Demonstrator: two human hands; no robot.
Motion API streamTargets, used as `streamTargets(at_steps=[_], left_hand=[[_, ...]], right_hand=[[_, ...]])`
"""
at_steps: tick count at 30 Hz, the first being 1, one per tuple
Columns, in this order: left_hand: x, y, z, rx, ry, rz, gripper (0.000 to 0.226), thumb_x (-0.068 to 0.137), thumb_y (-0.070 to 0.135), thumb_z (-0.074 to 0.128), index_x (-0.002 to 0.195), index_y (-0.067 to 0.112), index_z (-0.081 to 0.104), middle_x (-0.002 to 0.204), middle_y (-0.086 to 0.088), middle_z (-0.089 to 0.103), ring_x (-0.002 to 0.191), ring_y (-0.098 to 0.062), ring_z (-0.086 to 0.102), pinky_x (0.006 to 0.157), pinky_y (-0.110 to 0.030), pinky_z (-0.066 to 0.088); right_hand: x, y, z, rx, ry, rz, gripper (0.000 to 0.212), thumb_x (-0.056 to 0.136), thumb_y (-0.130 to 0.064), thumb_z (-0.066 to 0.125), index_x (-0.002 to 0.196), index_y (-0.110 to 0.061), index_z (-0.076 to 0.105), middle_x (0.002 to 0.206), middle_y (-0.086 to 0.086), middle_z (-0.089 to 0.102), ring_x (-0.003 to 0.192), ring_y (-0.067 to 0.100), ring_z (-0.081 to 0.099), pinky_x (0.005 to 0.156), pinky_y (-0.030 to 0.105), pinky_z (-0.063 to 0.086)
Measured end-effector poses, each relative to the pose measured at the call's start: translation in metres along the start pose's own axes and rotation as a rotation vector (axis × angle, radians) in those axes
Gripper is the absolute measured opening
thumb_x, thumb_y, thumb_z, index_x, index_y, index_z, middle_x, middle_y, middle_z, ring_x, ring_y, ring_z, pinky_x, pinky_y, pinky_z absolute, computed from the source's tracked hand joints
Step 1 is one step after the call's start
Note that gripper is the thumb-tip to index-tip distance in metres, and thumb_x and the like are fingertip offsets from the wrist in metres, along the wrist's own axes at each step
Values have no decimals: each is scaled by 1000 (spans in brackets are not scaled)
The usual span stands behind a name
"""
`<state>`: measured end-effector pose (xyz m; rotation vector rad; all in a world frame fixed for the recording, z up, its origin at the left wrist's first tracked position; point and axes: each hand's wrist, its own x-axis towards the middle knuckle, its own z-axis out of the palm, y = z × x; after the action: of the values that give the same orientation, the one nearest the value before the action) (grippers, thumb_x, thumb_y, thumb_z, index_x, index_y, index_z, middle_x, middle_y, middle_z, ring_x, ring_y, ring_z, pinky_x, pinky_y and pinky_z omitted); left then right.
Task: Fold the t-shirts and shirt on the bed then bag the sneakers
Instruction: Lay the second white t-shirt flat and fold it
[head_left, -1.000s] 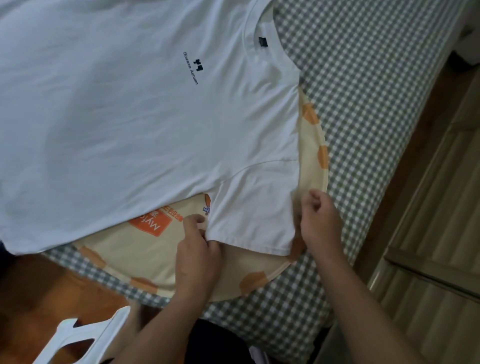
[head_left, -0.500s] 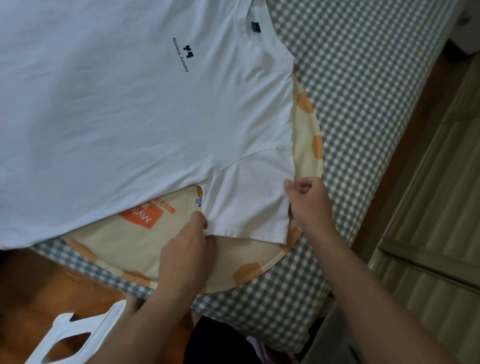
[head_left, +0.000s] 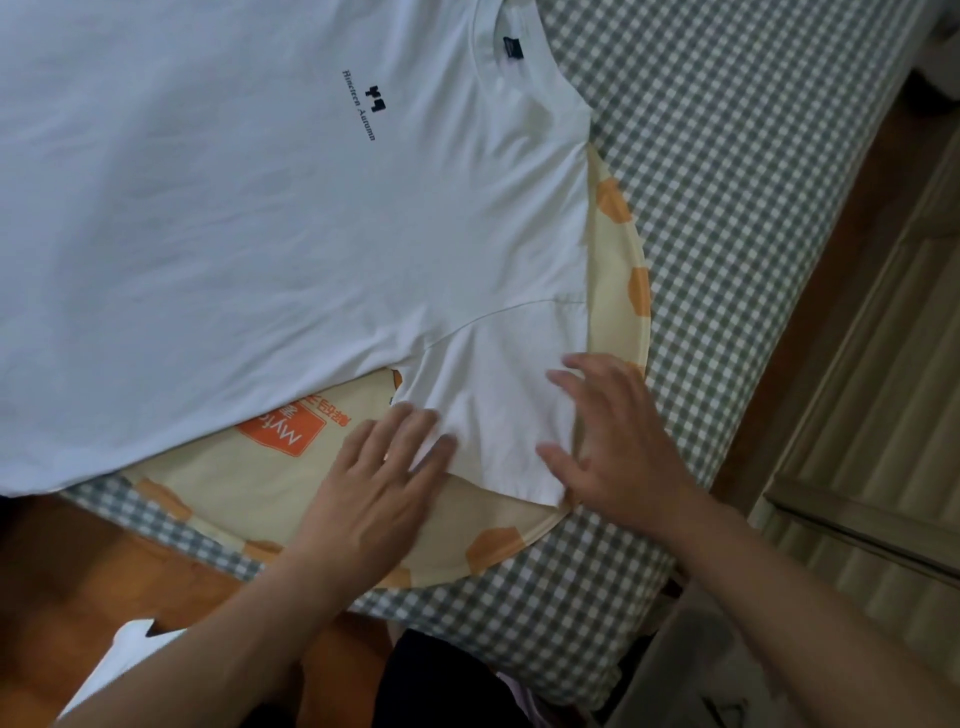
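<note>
1. A white t-shirt (head_left: 249, 218) is lying spread face up across the upper left and centre of the frame, on the bed (head_left: 753, 156), which is wearing a green-and-white checked cover.
2. The shirt's collar (head_left: 511, 57) is sitting at the top centre, and small dark lettering (head_left: 363, 111) is showing on the chest just left of it.
3. One short sleeve (head_left: 498, 410) is pointing toward the lower centre of the frame, its hem nearest the person.
4. A round cream mat (head_left: 613, 260) with orange patches is lying under the shirt, showing along the sleeve's right side and below it; an orange label (head_left: 283, 428) on it is peeking out left of the sleeve.
5. The left hand (head_left: 384, 478) is resting flat at the sleeve's lower left corner, its grip wide, fingers straight and spread, fingertips on the white cloth and palm over the mat.
6. The right hand (head_left: 608, 441) is lying at the sleeve's right edge, grip wide too, fingers spread and reaching left over the cloth; it is motion-blurred, so how firmly it is pressing I cannot tell.
7. Neither hand is holding anything.
8. Wooden floor (head_left: 67, 566) is showing at the lower left, and a pale panelled furniture piece (head_left: 883, 415) is standing at the right edge.
</note>
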<state>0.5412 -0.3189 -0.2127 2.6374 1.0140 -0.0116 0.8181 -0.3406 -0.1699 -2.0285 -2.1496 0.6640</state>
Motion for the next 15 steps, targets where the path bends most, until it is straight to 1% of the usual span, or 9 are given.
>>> streamTargets(at_steps=[1, 2, 4, 5, 7, 9, 11, 13, 15], left_hand=[[3, -7, 0, 30, -13, 84, 57, 88, 20, 64, 143, 8, 52, 147, -18, 47, 138, -41, 42, 110, -52, 33], [7, -13, 0, 58, -26, 161, 57, 92, 20, 61, 145, 6, 49, 145, -18, 48, 136, -40, 45, 109, -50, 37], [16, -20, -1, 109, -43, 295, 50, 97, 15, 53, 144, -2, 46, 137, -21, 53, 127, -41, 51, 102, -49, 47], [20, -21, 0, 135, -44, 339, 45, 99, 11, 47, 142, -5, 46, 133, -23, 54, 123, -42, 53, 97, -49, 50], [26, -21, 3, 184, -46, 385, 40, 99, 5, 43, 138, -7, 47, 127, -25, 55, 114, -42, 56, 89, -49, 52], [31, -21, 5, 215, -51, 390, 37, 97, 5, 50, 133, -6, 49, 121, -24, 57, 107, -41, 58, 85, -49, 53], [33, -19, 3, 202, -45, 375, 32, 94, 6, 57, 125, -2, 54, 113, -21, 60, 98, -38, 60, 81, -47, 54], [35, -16, 0, 160, -25, 341, 18, 94, 8, 54, 111, 3, 59, 101, -16, 61, 89, -35, 59, 76, -45, 54], [37, -14, 1, 107, 0, 288, 13, 97, 13, 49, 101, 8, 60, 95, -13, 61, 85, -33, 58, 74, -45, 52]], right_hand=[[5, 14, 1, -81, -143, -199, 84, 87, -61, 61, 152, -14, 37, 161, 6, 27, 151, 25, 21, 123, 44, 23], [11, 26, 1, -177, -310, -332, 96, 86, -69, 56, 159, -15, 23, 168, 6, 11, 156, 26, 4, 126, 45, 10], [19, 48, 6, -340, -574, -475, 107, 87, -75, 49, 162, -18, -2, 169, 2, -12, 155, 23, -17, 126, 45, -4], [24, 57, 6, -374, -635, -517, 105, 89, -71, 49, 162, -19, -7, 169, 0, -15, 154, 21, -20, 126, 46, -3], [33, 65, 3, -379, -680, -568, 98, 91, -54, 51, 162, -18, -7, 169, 1, -11, 155, 20, -16, 126, 48, 7], [38, 63, 0, -375, -703, -574, 96, 86, -38, 52, 162, -15, -1, 170, 3, -3, 156, 20, -10, 125, 47, 15], [38, 60, 1, -289, -701, -539, 95, 81, -31, 51, 162, -14, 4, 170, 4, 1, 156, 18, -7, 126, 44, 17], [36, 57, -1, -95, -702, -425, 88, 83, -35, 45, 161, -18, 8, 169, -1, 2, 155, 9, -6, 127, 40, 13], [42, 55, -10, 23, -753, -328, 81, 90, -49, 39, 161, -24, 9, 169, -8, 1, 152, -2, -7, 127, 32, 6]])
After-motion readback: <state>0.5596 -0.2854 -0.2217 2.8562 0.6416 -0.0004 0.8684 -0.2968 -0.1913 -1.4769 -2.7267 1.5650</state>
